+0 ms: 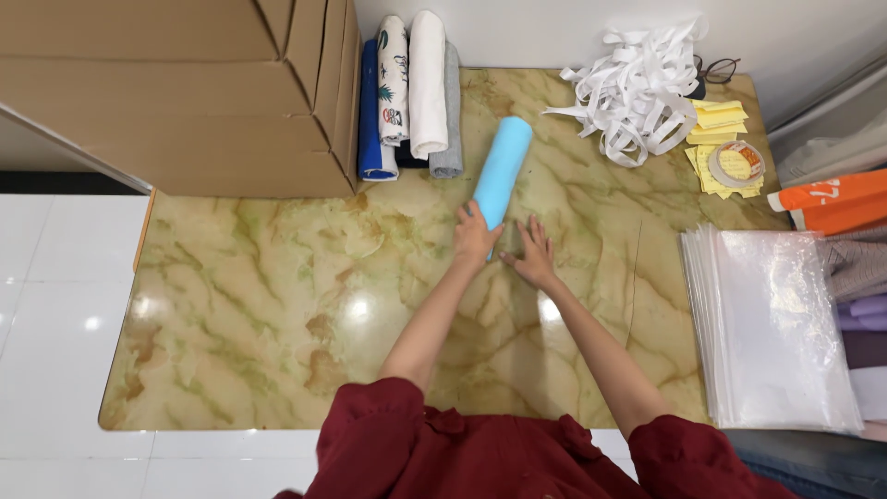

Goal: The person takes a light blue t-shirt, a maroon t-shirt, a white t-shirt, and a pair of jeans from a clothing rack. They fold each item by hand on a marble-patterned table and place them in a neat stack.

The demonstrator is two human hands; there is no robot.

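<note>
Light-blue roll [502,171], green-veined beige marble table [259,305], dark-red sleeves [388,416].

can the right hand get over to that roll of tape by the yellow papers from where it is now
Probably yes. The right hand lies flat on the marble table, and bare tabletop runs between it and the tape roll. The white strip pile sits off to the side of that path.

Thing: light-blue rolled cloth [502,171] — a tight cylinder
Pose: lying flat, slightly slanted
Place: on the marbled desk [277,305] — upper middle
</note>
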